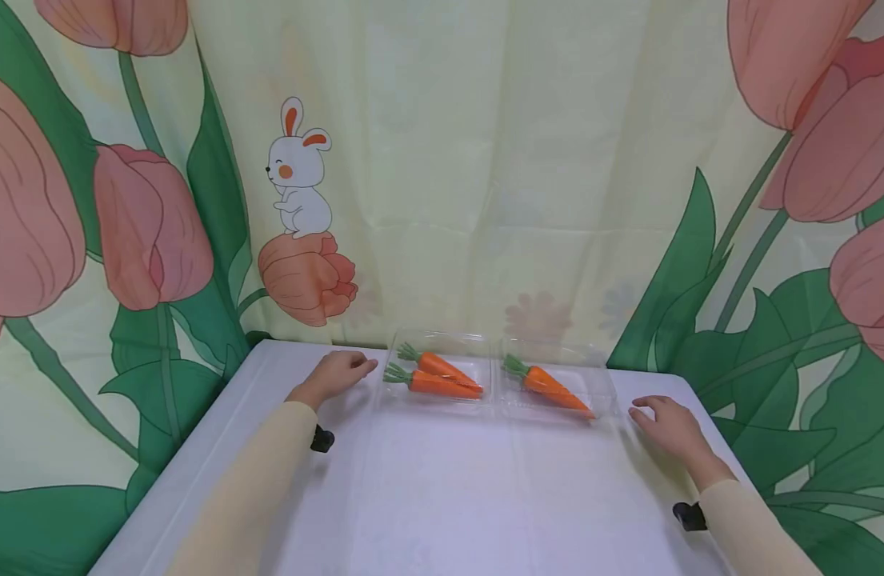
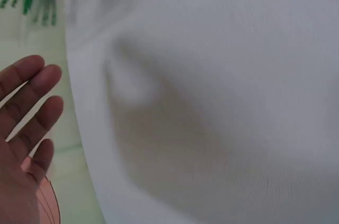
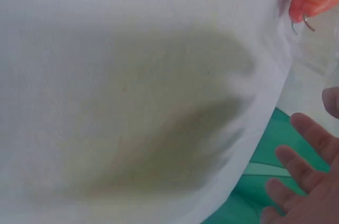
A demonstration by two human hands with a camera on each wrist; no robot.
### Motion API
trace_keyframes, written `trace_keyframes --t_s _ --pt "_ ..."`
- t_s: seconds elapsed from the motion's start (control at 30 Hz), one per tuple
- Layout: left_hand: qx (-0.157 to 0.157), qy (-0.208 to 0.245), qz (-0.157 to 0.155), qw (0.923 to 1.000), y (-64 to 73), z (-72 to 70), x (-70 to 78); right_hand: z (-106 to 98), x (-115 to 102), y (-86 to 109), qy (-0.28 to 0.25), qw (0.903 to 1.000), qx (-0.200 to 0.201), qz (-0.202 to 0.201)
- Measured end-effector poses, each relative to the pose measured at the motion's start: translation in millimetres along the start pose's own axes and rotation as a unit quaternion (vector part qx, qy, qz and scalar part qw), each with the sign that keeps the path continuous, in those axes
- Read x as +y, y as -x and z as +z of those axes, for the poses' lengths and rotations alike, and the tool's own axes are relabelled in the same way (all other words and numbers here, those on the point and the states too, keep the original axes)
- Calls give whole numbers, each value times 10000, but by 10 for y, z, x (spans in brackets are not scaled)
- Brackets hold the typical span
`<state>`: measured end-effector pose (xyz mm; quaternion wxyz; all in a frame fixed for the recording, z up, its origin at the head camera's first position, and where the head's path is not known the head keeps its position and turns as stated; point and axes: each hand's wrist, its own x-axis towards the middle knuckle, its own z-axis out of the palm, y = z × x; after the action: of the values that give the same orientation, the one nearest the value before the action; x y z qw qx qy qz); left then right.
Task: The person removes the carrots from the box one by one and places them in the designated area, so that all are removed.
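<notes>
Cream sleeves, L (image 1: 243, 488) & R (image 1: 754, 528), nearest the cam, reaching in from the bottom edge. Black wrist device under each: L unit (image 1: 322, 439), R unit (image 1: 690, 517). White tabletop (image 1: 442, 496) between the arms, w/ soft shadows below both hands.

L hand (image 1: 334, 376): released, fingers loosely bent, just beside the L tray, on its outer side. R hand (image 1: 668, 428): also released, fingers relaxed & a bit apart in the R wrist view, just beside the R tray's outer side. Contact w/ cloth: can't tell for either.

2 clear plastic trays near the far table edge, side by side: L tray (image 1: 465, 364), R tray (image 1: 587, 380). Joined or separate, can't tell. 3 orange carrots w/ green tops, all lying down, tops to L, tips to R. L tray has 2: front carrot (image 1: 445, 386), rear carrot (image 1: 447, 368), tips close tog. R tray has 1: single carrot (image 1: 557, 390), slanting, tip at the near R corner.

Behind: pale yellow curtain (image 1: 442, 160), printed. White rabbit (image 1: 302, 200) atop a pink-orange tulip (image 1: 301, 276), L of centre. Lg. pink tulips w/ green leaves both sides: L grp (image 1: 150, 232), R grp (image 1: 845, 152).
</notes>
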<state>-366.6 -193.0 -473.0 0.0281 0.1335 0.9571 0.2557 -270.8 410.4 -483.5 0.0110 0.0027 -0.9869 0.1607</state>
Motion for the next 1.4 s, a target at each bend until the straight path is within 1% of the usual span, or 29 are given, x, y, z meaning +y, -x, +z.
trace_keyframes --t_s 0.1,0.2,0.3,0.4,0.47,0.57,0.63,0.7,0.73,0.8,0.87,1.03,1.2,1.23,1.27,1.4 --pt "-50 784 -66 9969 -34 52 38 -2 -16 52 -490 9978 -264 348" --pt "-9 1302 -174 9913 -47 107 43 -21 -46 119 -969 9923 -495 590" --pt "-4 1862 -441 9815 -36 157 57 -50 -68 208 -1323 9871 -584 684" --pt "-111 2463 -882 9651 -5 217 97 -79 -68 323 -1837 9771 -708 807" --pt "-184 2859 -1214 9504 34 268 127 -80 -69 383 -2197 9682 -812 884" --pt "-291 3389 -1583 9270 100 347 199 -82 -93 459 -2850 9469 -1032 1077" --pt "-258 3635 -1706 9155 136 394 247 -67 -125 493 -3216 9326 -1141 1180" --pt "-174 3746 -1713 9110 171 430 288 -40 -173 519 -3535 9184 -1266 1245" --pt "-89 3773 -1708 9102 186 442 305 -21 -201 530 -3642 9134 -1327 1243" --pt "90 3794 -1699 9094 208 465 333 25 -266 551 -3750 9072 -1443 1248" --pt "233 3796 -1665 9097 225 479 357 71 -339 566 -3768 9041 -1577 1252" --pt "497 3934 -1626 9035 264 547 377 174 -512 618 -3768 8995 -1872 1174" --pt "710 4226 -1568 8898 345 608 353 273 -661 666 -3854 8939 -2055 1010" --pt "766 4248 -1550 8886 366 615 352 292 -693 673 -3844 8942 -2053 1024" --pt "842 4250 -1541 8880 384 625 349 308 -720 682 -3842 8942 -2061 1015" --pt "1173 4115 -1457 8920 447 693 344 347 -812 716 -3843 8940 -2067 1017"
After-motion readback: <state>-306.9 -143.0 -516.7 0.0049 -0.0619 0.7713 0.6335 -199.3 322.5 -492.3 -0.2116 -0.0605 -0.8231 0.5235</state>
